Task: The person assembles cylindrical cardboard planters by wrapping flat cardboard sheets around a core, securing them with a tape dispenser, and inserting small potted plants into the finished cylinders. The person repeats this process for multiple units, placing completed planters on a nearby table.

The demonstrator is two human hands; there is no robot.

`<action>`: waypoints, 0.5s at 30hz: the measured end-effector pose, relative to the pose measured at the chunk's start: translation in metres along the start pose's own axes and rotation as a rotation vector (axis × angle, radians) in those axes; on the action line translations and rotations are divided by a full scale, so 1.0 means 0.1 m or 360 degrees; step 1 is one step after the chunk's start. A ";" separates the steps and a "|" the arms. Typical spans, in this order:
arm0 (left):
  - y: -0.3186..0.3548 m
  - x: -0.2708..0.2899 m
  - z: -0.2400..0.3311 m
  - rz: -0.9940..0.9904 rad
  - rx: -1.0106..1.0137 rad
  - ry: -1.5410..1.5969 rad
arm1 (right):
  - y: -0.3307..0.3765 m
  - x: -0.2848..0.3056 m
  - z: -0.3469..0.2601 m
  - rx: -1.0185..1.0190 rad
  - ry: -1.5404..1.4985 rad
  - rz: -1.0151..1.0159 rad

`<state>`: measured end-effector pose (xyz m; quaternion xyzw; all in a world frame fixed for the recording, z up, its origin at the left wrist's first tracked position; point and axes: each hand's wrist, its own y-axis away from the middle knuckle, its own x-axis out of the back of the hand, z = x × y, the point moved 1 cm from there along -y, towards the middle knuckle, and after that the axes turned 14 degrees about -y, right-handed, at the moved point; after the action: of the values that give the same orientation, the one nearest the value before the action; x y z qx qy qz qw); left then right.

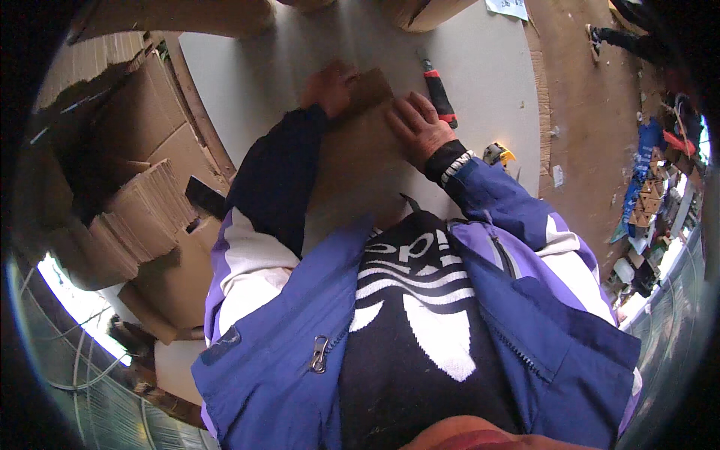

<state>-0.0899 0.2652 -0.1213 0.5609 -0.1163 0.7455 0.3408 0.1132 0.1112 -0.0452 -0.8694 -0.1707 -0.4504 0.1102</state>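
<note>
A brown cardboard piece [360,161] lies before me on a pale tabletop, its far end [370,88] folded up as a flap. My left hand [328,87] is closed on the left side of that flap; its fingers are partly blurred. On the right edge of the cardboard rests my right hand [421,129], fingers stretched out and slightly bent, pressing on it. Just beyond the right hand lies a red and black hand tool [439,96], like a utility knife. A yellow and black tape measure [498,154] sits beside my right cuff.
Stacks of folded cardboard [146,202] stand at the left of the pale table [495,82]. Large cardboard forms [180,15] line the far edge. A printed sheet [508,7] lies at the far right corner. Another person's leg [630,43] shows at the upper right, above assorted clutter [649,195].
</note>
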 end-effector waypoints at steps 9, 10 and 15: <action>0.21 0.47 0.37 -0.0039 -0.0022 0.0284 | 0.08 -0.04 0.01 -0.0049 -0.0004 0.0061; 0.26 0.49 0.42 -0.0104 0.0021 0.0341 | 0.07 -0.03 0.00 -0.0062 -0.0006 0.0050; 0.46 0.49 0.60 -0.0094 0.0159 0.0532 | 0.01 0.01 -0.02 -0.0124 -0.0095 0.0056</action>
<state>-0.0803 0.2159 -0.0465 0.4485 -0.0043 0.8229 0.3487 0.1126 0.1101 -0.0438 -0.8889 -0.1409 -0.4286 0.0792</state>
